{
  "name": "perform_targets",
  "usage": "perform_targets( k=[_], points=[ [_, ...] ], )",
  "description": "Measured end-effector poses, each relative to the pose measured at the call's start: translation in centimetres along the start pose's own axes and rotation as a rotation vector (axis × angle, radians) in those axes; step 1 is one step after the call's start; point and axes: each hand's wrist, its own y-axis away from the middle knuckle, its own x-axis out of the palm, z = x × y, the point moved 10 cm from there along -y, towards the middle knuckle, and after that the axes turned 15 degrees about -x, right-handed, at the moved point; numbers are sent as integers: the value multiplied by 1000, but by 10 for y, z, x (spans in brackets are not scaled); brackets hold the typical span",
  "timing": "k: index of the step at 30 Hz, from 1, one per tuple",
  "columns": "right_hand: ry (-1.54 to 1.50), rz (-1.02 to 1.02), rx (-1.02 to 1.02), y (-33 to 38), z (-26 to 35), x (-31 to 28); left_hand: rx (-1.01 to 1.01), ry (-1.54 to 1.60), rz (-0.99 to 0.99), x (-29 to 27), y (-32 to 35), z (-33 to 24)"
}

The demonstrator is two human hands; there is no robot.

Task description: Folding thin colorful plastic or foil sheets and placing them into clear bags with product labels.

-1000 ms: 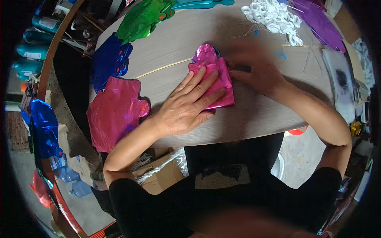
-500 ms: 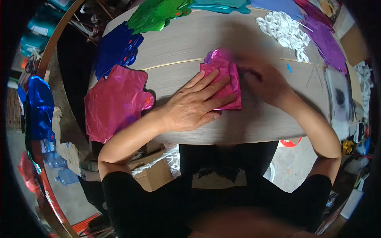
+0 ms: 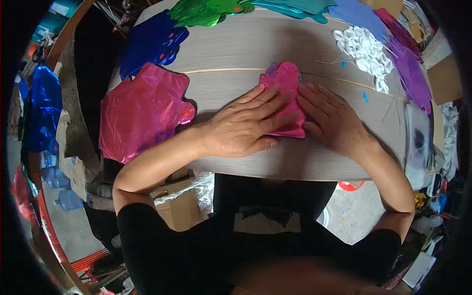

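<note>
A folded pink foil balloon (image 3: 289, 74) lies flat on the table in front of me, with purple and green bits showing at its far end. My left hand (image 3: 246, 125) rests across it, palm down, with the fingers spread over the foil. My right hand (image 3: 337, 120) lies along its right edge, fingers stretched out and the tips touching the foil. Neither hand grips anything. To the left, close to my left forearm, is a larger pile of flat pink foil balloons (image 3: 145, 110).
Piles of dark blue (image 3: 152, 44), green (image 3: 206, 11), teal (image 3: 300, 6) and purple foil (image 3: 413, 73) ring the table's far side. A heap of white string (image 3: 361, 49) lies far right, near a small blue scrap (image 3: 365, 97). A cardboard box (image 3: 179, 209) stands below the table's front edge.
My right hand, blurred at the foil's far right before, has come down nearer and now lies flat beside it. The far end of the foil looks rounder. My left hand stays on it.
</note>
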Motion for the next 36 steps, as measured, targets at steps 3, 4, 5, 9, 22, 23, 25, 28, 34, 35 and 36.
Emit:
perform_targets(
  k=[3,4,5,9,22,23,25,28,34,35,36],
  points=[
    [-36,-26,-15,-1,0,0,-139,-6,-14,-6,9,11],
    [-38,-29,-14,-1,0,-1,-139,-7,-11,-6,11,12],
    [-9,-25,-23,-1,1,-3,-147,-35,-2,-4,12,14],
    [46,-26,-1,-2,4,-2,-176,-59,37,-4,12,11],
    [180,-155,6,-5,15,-14,-47,-58,41,2,14,18],
    [147,-123,-111,-4,24,-6,-57,-66,38,3,14,19],
    [109,-85,-229,-1,40,1,-57,-79,36,5,15,20],
    [-27,-3,-91,7,40,10,-58,-104,30,3,15,18],
    [-25,50,-63,5,53,1,-67,-86,-2,3,23,11],
    [-77,65,-63,9,60,0,-67,-91,10,6,29,5],
    [-132,80,-60,14,69,1,-37,-72,6,4,39,-9]
  ],
)
